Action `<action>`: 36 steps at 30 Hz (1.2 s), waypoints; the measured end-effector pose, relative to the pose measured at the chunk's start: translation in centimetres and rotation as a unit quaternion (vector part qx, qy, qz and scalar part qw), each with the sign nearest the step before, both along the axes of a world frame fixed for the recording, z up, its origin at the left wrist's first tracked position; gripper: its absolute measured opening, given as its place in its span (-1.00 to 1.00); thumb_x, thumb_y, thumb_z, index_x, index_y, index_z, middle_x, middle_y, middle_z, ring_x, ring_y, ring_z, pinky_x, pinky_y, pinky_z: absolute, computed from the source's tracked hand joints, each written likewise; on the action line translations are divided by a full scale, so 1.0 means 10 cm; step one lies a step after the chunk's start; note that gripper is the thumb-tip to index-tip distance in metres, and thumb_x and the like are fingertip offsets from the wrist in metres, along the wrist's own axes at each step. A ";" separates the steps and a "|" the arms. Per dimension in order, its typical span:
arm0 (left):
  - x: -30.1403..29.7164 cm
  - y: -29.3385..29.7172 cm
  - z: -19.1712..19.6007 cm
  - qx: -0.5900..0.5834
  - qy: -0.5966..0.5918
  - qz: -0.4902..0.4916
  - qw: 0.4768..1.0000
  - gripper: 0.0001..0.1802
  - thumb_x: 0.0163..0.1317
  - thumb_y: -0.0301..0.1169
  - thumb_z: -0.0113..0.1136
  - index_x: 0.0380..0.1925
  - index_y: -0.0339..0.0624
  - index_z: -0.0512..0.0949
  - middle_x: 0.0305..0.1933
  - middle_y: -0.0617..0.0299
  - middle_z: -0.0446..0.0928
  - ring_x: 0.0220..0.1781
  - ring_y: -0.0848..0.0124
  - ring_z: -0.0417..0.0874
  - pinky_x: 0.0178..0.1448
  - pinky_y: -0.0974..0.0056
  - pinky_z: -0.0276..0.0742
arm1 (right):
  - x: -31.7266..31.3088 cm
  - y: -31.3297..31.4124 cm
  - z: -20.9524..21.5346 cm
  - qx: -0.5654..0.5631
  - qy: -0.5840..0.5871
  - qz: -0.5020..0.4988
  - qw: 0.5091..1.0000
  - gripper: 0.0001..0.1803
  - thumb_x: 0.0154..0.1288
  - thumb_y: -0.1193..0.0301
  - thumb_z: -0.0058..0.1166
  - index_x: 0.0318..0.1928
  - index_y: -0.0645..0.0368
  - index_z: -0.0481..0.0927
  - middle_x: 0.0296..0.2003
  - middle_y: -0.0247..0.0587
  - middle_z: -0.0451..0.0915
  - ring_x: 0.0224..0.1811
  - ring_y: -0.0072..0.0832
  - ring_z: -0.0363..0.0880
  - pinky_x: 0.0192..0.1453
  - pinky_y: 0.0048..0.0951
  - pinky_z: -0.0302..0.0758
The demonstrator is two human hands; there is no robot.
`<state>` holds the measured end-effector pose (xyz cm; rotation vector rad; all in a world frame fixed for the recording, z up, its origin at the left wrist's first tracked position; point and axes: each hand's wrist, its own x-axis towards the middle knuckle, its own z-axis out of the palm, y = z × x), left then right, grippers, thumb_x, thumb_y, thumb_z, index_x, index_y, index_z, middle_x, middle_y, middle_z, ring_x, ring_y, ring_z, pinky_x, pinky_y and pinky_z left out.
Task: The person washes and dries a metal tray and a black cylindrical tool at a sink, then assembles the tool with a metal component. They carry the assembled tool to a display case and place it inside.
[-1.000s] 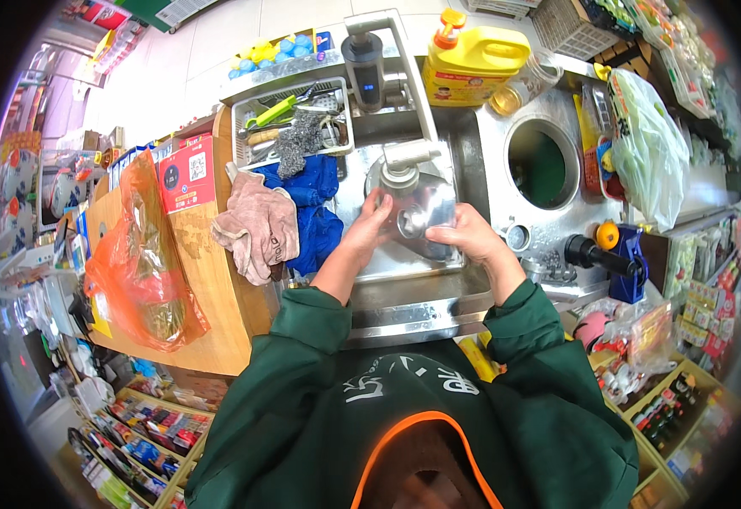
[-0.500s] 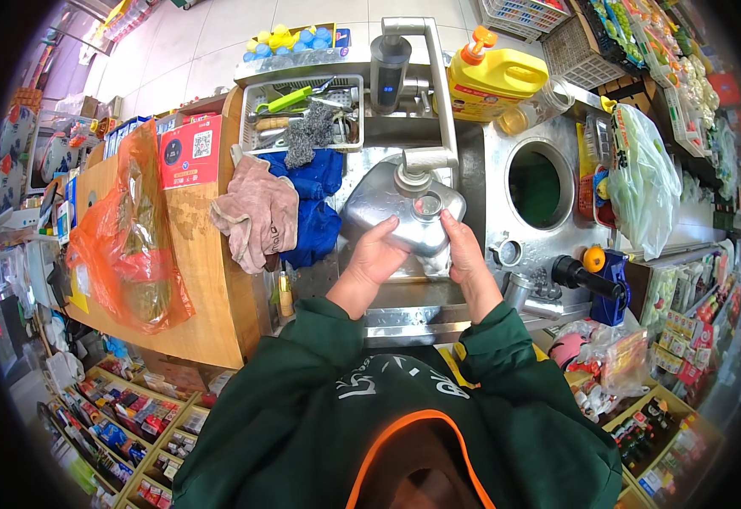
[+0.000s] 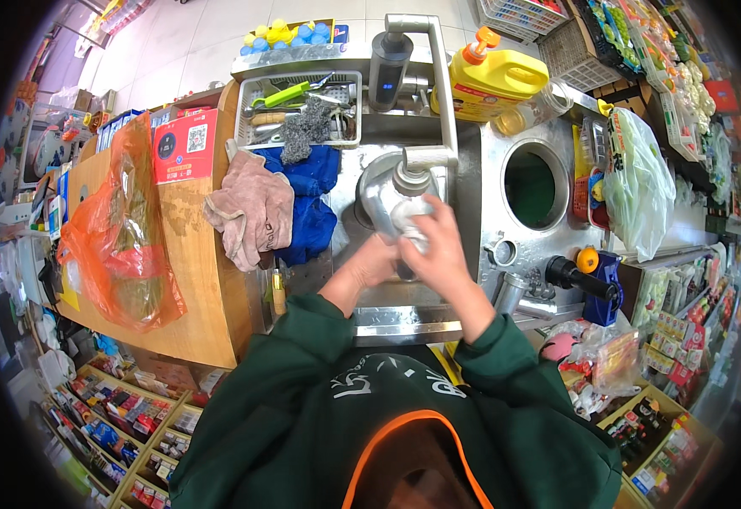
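Observation:
Over the sink (image 3: 413, 316), beneath the faucet head (image 3: 413, 180), I have a shiny silver metal container (image 3: 376, 193) with rounded corners. My left hand (image 3: 369, 265) is closed on its near edge, the fingers partly hidden behind it. My right hand (image 3: 438, 253) is closed round a white wad (image 3: 410, 219), cloth or sponge, and presses it against the metal surface. That hand is somewhat blurred. It covers part of the container, and the faucet head hides another part.
Left of the sink lie a pink cloth (image 3: 251, 208) and a blue cloth (image 3: 309, 220), below a white basket (image 3: 260, 87) of utensils. A yellow jug (image 3: 497, 81) stands behind, right of the faucet. On the right are a round drain opening (image 3: 533, 187) and a black-handled tool (image 3: 578, 276).
The container has turned and now stands more on edge, its face angled right. My right hand has left its right edge and moved up and left onto its face with the white wad.

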<state>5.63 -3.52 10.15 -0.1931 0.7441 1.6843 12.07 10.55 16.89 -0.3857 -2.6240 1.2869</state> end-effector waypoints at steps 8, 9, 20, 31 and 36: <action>0.04 -0.07 0.00 -0.084 0.117 -0.032 0.989 -0.56 0.13 -0.62 0.27 0.05 -0.30 0.50 0.01 0.09 0.60 0.03 0.26 0.66 0.05 0.11 0.63 | -0.90 0.28 -0.25 0.006 -0.158 -0.012 0.987 -0.70 0.11 0.26 0.27 -0.16 0.09 0.63 -0.11 0.01 0.64 -0.09 -0.03 0.61 -0.06 -0.20 0.55; 0.02 -0.09 0.01 -0.068 0.106 -0.030 0.992 -0.55 0.12 -0.62 0.27 0.06 -0.30 0.49 0.00 0.09 0.61 0.03 0.26 0.66 0.05 0.11 0.63 | -0.96 0.34 -0.26 -0.004 -0.165 -0.036 0.986 -0.73 0.11 0.29 0.25 -0.17 0.08 0.64 -0.14 -0.01 0.65 -0.10 -0.02 0.60 -0.04 -0.18 0.54; -0.14 -0.05 0.14 -0.131 0.123 -0.033 0.983 -0.42 0.03 -0.60 0.27 0.13 -0.30 0.43 0.03 0.12 0.56 0.01 0.32 0.60 0.08 0.19 0.54 | -0.83 -0.15 -0.56 -0.051 -0.022 -0.087 0.995 -0.82 0.10 0.26 0.22 -0.31 0.04 0.71 -0.28 -0.17 0.72 -0.20 -0.13 0.65 -0.07 -0.20 0.57; -0.35 -0.05 0.10 -0.096 0.040 0.087 0.991 -0.50 0.02 -0.66 0.06 0.06 -0.36 0.44 -0.09 0.04 0.61 -0.14 0.19 0.70 0.00 0.10 0.66 | -0.24 0.22 -0.71 -0.079 -0.037 -0.068 0.994 -0.72 0.26 0.32 0.17 -0.06 0.14 0.70 0.07 -0.08 0.62 0.29 -0.01 0.41 0.37 -0.20 0.34; -0.35 -0.02 0.06 -0.086 0.057 -0.016 0.995 -0.48 0.02 -0.65 0.07 0.08 -0.35 0.41 -0.11 0.07 0.60 -0.13 0.21 0.70 -0.03 0.17 0.67 | -0.62 0.33 -0.56 -0.004 -0.039 0.102 0.994 -0.80 0.15 0.37 0.21 -0.22 0.16 0.72 0.02 -0.06 0.64 0.27 -0.07 0.44 0.31 -0.20 0.40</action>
